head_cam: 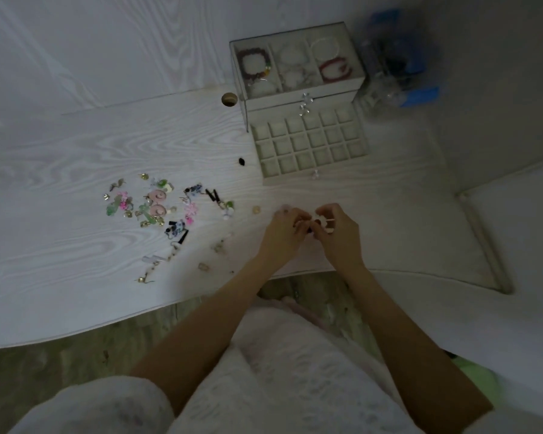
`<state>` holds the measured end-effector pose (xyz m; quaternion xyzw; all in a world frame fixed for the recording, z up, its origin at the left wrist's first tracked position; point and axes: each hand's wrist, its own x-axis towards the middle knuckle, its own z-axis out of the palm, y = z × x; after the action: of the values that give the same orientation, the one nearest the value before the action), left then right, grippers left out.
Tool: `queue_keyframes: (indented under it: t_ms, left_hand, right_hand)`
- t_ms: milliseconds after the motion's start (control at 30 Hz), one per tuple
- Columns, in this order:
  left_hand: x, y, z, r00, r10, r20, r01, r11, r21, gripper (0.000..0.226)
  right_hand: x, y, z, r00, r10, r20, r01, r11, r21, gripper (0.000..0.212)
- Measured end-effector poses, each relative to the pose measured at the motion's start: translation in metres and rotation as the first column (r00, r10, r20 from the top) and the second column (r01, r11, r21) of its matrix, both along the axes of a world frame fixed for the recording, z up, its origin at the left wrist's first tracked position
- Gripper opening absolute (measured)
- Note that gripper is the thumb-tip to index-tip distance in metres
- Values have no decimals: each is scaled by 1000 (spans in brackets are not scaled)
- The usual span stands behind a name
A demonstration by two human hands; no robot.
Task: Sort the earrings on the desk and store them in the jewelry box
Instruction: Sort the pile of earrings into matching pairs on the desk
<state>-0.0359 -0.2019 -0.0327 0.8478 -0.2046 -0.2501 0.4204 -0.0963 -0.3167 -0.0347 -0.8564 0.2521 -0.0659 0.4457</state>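
Head view: your left hand [284, 228] and right hand [337, 228] meet over the worktop [76, 158], fingers of both curled to pinch one small earring [314, 223] between them. Loose earrings [157, 208] lie scattered well to the left. Beyond your hands stands the jewelry box [298, 89], its gridded drawer [308, 144] pulled out, compartments bare.

Single head view, looking forward and steeply down over desk [76, 158]; wide-angle, dim, perhaps slightly blurred.
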Motion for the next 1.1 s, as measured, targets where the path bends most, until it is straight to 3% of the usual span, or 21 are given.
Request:
queue_keyframes:
  t_ms: [67,267,467,600,767,1100]
  left_hand:
    - [-8,-15,-5,999,-39,-18,40,996,80,31]
    - [-16,-35,-13,1000,-1,-11,2,995,95,63]
    - [-24,-41,-14,978,-3,209,-20,994,107,53]
    - [-25,-39,-13,957,22,289,-59,991,120,44]
    - [-21,-50,-8,967,3,256,-55,979,198,50]
    - [-12,-51,-13,946,155,285,-217,955,200,38]
  right_hand:
    - [-4,-13,-9,999,12,-38,-15,998,-66,22]
    - [0,-32,-16,998,29,-53,-37,989,-145,35]
    - [-12,-42,-24,994,81,-72,-101,937,-334,37]
    - [-14,-46,-21,995,84,-61,-96,969,-228,43]
    - [-5,-54,-19,972,162,-168,-193,964,-185,59]
    - [17,-39,-15,955,264,-134,-280,953,-118,40]
